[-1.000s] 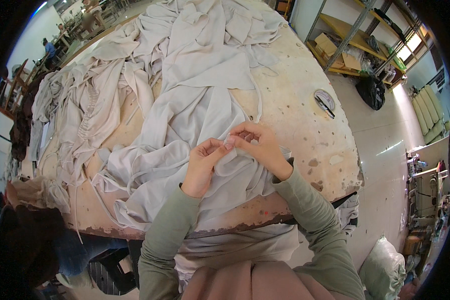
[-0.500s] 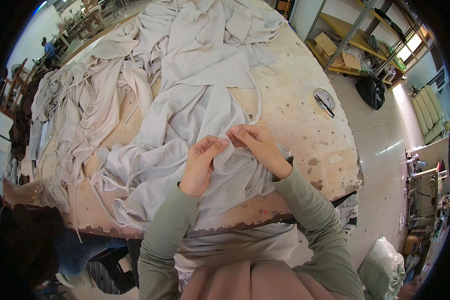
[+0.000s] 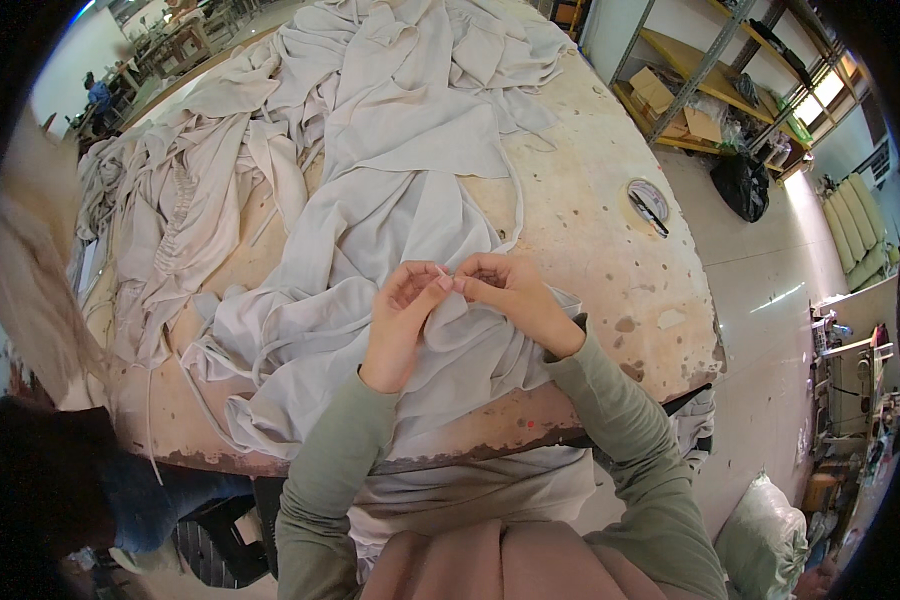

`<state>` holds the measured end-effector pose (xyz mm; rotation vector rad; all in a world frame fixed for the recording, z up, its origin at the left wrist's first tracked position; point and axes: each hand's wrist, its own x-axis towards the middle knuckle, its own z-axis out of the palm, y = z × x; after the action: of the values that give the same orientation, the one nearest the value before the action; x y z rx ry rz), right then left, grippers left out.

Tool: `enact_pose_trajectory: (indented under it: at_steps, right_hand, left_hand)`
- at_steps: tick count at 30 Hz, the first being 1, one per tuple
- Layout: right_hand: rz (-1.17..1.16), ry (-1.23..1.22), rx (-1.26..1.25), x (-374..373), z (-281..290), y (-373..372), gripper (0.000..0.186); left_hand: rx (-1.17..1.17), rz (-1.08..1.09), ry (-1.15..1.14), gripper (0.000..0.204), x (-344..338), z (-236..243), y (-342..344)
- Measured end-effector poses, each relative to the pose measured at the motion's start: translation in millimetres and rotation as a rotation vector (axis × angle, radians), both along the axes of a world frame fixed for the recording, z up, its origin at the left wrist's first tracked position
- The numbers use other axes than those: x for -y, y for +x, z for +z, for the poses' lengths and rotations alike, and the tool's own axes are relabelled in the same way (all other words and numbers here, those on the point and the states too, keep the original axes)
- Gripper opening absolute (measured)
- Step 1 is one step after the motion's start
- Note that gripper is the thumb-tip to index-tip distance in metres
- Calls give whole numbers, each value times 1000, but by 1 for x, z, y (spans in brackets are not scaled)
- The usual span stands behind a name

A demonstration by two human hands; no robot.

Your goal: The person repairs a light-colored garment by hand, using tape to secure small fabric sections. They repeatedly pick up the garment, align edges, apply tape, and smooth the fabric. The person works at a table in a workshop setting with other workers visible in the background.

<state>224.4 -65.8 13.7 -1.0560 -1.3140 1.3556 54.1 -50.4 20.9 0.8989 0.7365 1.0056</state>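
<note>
Pale grey fabric (image 3: 410,130) lies in loose folds along the middle of the table and down to its near edge. My left hand (image 3: 405,310) and my right hand (image 3: 510,295) meet over its near part, thumbs and forefingers pinched together, thumb tips almost touching. Both are closed on a small bit of this fabric, with a little tip of it poking up between the fingers. The remaining fingers curl inward, and the exact edge or seam they hold is too small to make out. A thin fabric strap (image 3: 516,205) runs along the cloth beyond my right hand.
Beige gathered garments (image 3: 195,200) heap on the table's left. A tape roll (image 3: 647,205) with a black pen lies on the worn wooden table (image 3: 610,260) at right. A co-worker in jeans (image 3: 160,505) sits at lower left. Shelves (image 3: 690,70) stand back right; a white sack (image 3: 765,530) sits on the floor.
My right fingers have come down and closed against the left fingertips. At the far left, the co-worker has raised a beige cloth, which now hangs blurred in view.
</note>
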Motion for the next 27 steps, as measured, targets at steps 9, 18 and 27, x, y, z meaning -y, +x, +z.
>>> enact_pose_trajectory:
  at_steps: [9,18,27]
  right_hand:
    - [67,-60,-27,3,7,-7,16]
    - [60,-116,-73,4,11,-6,21]
    - [27,-172,-197,3,5,-4,23]
  left_hand:
    - [-29,-16,15,10,-8,-6,-11]
    - [33,-97,-102,29,-10,2,-15]
    - [86,-169,-169,34,-12,3,-18]
